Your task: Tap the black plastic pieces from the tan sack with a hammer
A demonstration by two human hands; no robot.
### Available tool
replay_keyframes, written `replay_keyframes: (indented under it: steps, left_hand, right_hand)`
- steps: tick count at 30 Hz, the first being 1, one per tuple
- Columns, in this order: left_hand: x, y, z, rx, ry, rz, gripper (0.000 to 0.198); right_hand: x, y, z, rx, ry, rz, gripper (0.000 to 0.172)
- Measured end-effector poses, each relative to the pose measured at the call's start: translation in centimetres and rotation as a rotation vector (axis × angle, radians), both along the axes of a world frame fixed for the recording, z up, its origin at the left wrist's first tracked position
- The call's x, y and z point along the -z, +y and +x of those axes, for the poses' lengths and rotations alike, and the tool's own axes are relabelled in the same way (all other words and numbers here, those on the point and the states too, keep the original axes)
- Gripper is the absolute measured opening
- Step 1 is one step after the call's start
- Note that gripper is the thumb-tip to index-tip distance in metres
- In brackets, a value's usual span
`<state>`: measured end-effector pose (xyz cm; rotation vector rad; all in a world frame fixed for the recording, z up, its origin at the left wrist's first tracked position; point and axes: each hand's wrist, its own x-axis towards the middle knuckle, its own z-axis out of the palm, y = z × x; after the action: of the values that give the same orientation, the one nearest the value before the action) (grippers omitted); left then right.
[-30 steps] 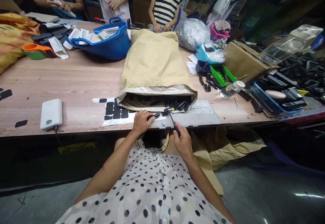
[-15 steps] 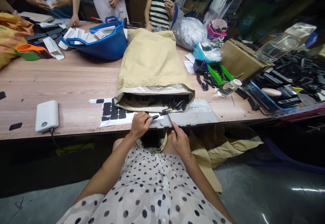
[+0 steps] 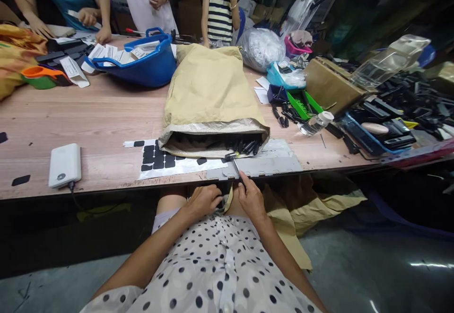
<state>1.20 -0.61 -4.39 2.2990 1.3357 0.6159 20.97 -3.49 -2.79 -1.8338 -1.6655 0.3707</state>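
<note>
My right hand [image 3: 251, 197] is wrapped round the dark handle of a small hammer [image 3: 235, 163]. The hammer's head rests at the table's front edge, just before the mouth of a big tan woven sack [image 3: 213, 86]. Inside the sack's mouth lie several black pen-like pieces [image 3: 248, 145]. Below the table edge, over my lap, my left hand [image 3: 204, 200] has bent fingers with a gap to the thumb, and no piece shows in it. Beside it, between my knees, an open bag's edge [image 3: 229, 200] is partly visible. A white sheet with black stickers [image 3: 159, 158] lies left of the hammer.
A white power bank [image 3: 65, 165] with a cable lies at left. Behind it stands a blue basin [image 3: 149, 69] of white boxes. On the right are a green tray [image 3: 305, 105], a bottle [image 3: 317, 124] and a carton [image 3: 331, 82]. Several co-workers stand across the table.
My left hand has drawn back from the table edge down to my lap, and the black piece it held is out of sight. My right hand stays put with the hammer.
</note>
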Motion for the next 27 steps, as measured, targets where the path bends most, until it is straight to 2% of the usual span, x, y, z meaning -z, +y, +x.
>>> replay_keyframes:
  steps: [2,4,6,9,11,14,17,22,27]
  left_hand:
    - [-1.8,2.1,0.6,0.036,-0.040,0.018,0.018]
    - [-3.5,5.0,1.3,-0.116,-0.065,0.090,0.022]
    - [-4.5,8.2,1.9,-0.265,-0.057,0.127,0.021]
    - [-4.4,12.1,2.4,-0.417,0.026,0.036,0.021]
    - [-3.9,13.3,2.5,-0.445,0.070,-0.044,0.016]
    - [-3.2,12.8,1.8,-0.406,0.053,-0.012,0.012]
    - [-3.2,10.8,0.5,-0.326,0.013,0.077,0.012]
    - [-3.0,7.6,-1.1,-0.244,-0.012,0.026,0.014]
    - [-2.4,7.0,-1.2,-0.217,-0.047,0.030,0.016]
  right_hand:
    - [0.1,0.0,0.0,-0.004,-0.003,0.030,0.048]
    - [0.1,0.0,-0.1,-0.003,-0.007,0.044,0.048]
    - [0.2,0.0,-0.1,0.002,-0.008,0.036,0.048]
    - [0.3,0.1,-0.1,0.009,-0.005,0.013,0.048]
    - [0.3,0.1,-0.1,0.003,-0.001,0.018,0.049]
    - [0.3,0.1,-0.2,-0.003,0.010,0.034,0.049]
    - [0.3,0.1,-0.3,0.007,0.030,0.010,0.048]
    - [0.2,0.3,0.3,-0.034,0.152,0.000,0.052]
    - [-0.3,0.1,0.4,-0.092,0.312,0.009,0.050]
